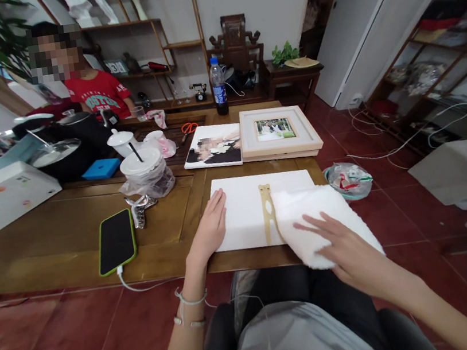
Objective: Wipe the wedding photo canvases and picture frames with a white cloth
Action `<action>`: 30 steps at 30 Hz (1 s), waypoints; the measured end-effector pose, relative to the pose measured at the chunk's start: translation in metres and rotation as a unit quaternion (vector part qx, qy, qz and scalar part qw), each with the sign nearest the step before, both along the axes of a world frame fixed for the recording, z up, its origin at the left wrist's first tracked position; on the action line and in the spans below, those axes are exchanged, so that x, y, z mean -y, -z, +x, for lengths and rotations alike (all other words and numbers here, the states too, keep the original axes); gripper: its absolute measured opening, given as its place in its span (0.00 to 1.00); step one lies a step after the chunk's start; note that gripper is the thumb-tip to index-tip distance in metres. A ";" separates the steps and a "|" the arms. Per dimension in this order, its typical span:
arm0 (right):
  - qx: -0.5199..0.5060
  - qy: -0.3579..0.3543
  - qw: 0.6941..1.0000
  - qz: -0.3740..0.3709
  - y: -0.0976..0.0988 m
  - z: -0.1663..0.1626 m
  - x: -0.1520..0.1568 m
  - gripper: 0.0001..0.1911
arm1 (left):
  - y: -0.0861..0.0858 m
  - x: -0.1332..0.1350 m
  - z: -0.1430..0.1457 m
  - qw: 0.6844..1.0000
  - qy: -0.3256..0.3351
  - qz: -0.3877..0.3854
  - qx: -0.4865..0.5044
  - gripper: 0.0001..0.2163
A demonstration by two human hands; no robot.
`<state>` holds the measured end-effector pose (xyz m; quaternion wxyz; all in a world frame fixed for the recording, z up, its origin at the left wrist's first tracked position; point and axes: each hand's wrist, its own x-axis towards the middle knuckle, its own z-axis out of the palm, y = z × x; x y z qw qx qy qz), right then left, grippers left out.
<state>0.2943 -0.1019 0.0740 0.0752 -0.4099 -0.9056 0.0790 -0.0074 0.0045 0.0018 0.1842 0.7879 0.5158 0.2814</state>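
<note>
A white rectangular panel (241,214) lies flat at the table's front edge, with a tan slotted strip (267,215), like a picture-frame stand, across its middle. My left hand (211,221) rests on the panel's left edge, fingers stretched out and holding nothing. A white fluffy cloth (308,211) covers the panel's right part and hangs past the table edge. On top of this cloth lies my right hand (341,241), its fingers spread. Whatever is beneath the cloth is hidden.
Behind the panel lie a photo print (214,146) and a framed photo (279,131). To the left are a phone (116,243) on a cable, a lidded cup (143,164) and pots (60,159). A bottle (218,87) stands farther back. A person in a red shirt (98,95) is across the table.
</note>
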 end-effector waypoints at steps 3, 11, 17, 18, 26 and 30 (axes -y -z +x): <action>-0.023 -0.006 0.999 -0.031 -0.006 0.004 0.015 0.25 | 0.001 0.000 -0.002 1.000 0.007 0.002 -0.001 0.22; -0.074 0.056 0.996 0.014 0.018 0.010 -0.076 0.16 | -0.001 -0.001 -0.003 1.000 0.020 0.002 -0.011 0.22; -0.028 0.085 0.994 0.068 0.030 -0.004 -0.133 0.20 | -0.001 -0.001 -0.003 1.000 0.014 0.006 -0.006 0.22; -0.024 0.085 0.994 0.068 0.030 -0.005 -0.132 0.20 | -0.001 -0.001 -0.003 1.000 0.014 0.006 -0.006 0.22; -0.007 0.019 1.000 0.000 0.005 -0.013 -0.042 0.23 | -0.001 0.000 -0.001 1.000 0.009 0.006 -0.003 0.22; -0.015 0.002 0.998 -0.057 -0.007 -0.008 -0.002 0.25 | -0.001 0.000 -0.001 1.000 0.009 0.003 -0.007 0.22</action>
